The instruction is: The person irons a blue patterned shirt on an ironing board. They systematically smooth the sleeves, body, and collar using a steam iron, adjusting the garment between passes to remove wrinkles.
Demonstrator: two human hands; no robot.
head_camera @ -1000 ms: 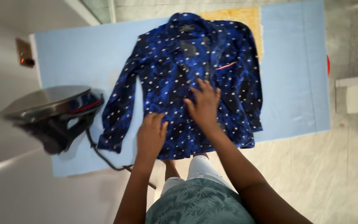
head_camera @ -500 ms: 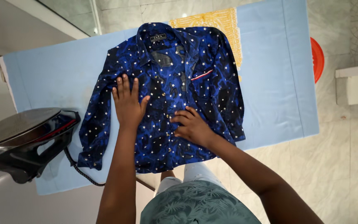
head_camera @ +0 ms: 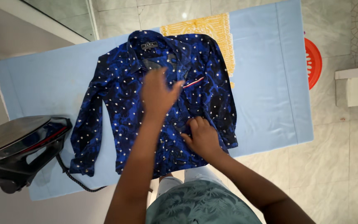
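At centre of the head view, a dark blue long-sleeved shirt point(head_camera: 117, 95) with small white stars lies front-up on a light blue cloth point(head_camera: 270, 83) spread over the work surface. Collar points to 12 o'clock, hem to 6 o'clock, just above the person's green patterned top point(head_camera: 199, 205). One sleeve runs down toward 7 o'clock; the other lies along the body toward 4 o'clock. A chest pocket with a red-and-white trim strip sits right of the button line.

Left hand point(head_camera: 157, 93): open, fingers spread, palm down over the upper chest of the shirt, at about 12 o'clock from the right hand. The hand is motion-blurred (cannot tell whether the palm presses the fabric or hovers just above it). It grasps nothing.

Right hand point(head_camera: 203, 137): flat on the lower front of the shirt, near the hem, fingers loosely curled against the cloth, resting on it rather than gripping it.

Surroundings: a dark clothes iron point(head_camera: 15, 151) stands at 8 o'clock on the edge of the blue cloth, its cord point(head_camera: 77, 182) trailing beneath the sleeve cuff. A yellow patterned cloth point(head_camera: 206, 29) shows from under the shirt's shoulder at 12 to 1 o'clock. A red plastic basket point(head_camera: 315, 62) sits on the tiled floor point(head_camera: 340, 157) at 2 o'clock, partly hidden behind the cloth's edge.
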